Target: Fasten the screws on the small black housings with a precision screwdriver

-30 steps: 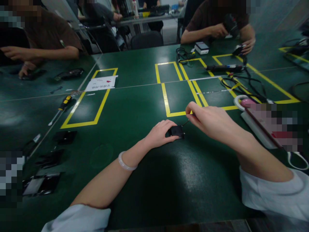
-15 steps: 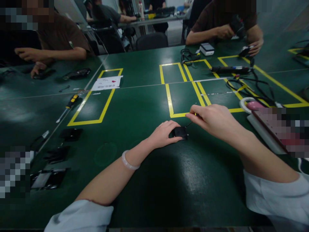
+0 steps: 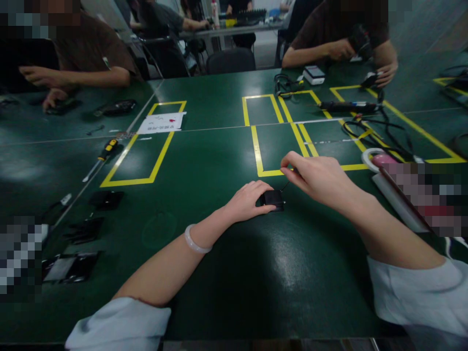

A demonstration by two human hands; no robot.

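Note:
On the green table (image 3: 234, 273), my left hand (image 3: 250, 201) is closed around a small black box-shaped part (image 3: 273, 197). Its fingers lie over the far side and the thumb presses the near side. Small bright metal bits stick out at the part's right edge. My right hand (image 3: 310, 173) is pinched above and to the right of it. From that pinch a thin dark rod (image 3: 284, 186) slants down to the part's far right corner. The rod's upper end is hidden by my fingers, and its exact kind is too small to tell.
At left lie a yellow-black screwdriver (image 3: 107, 150), several black parts (image 3: 106, 200) and a labelled white sheet (image 3: 163, 123). Yellow tape (image 3: 258, 156) marks rectangles. To the right are a tape roll (image 3: 368, 158), cables (image 3: 395, 126) and a black pen-shaped tool (image 3: 347, 106). Two co-workers sit opposite.
The view has shifted slightly. My right hand has turned a little, its fingertips rising slightly over the rod. My left hand keeps its hold on the black part.

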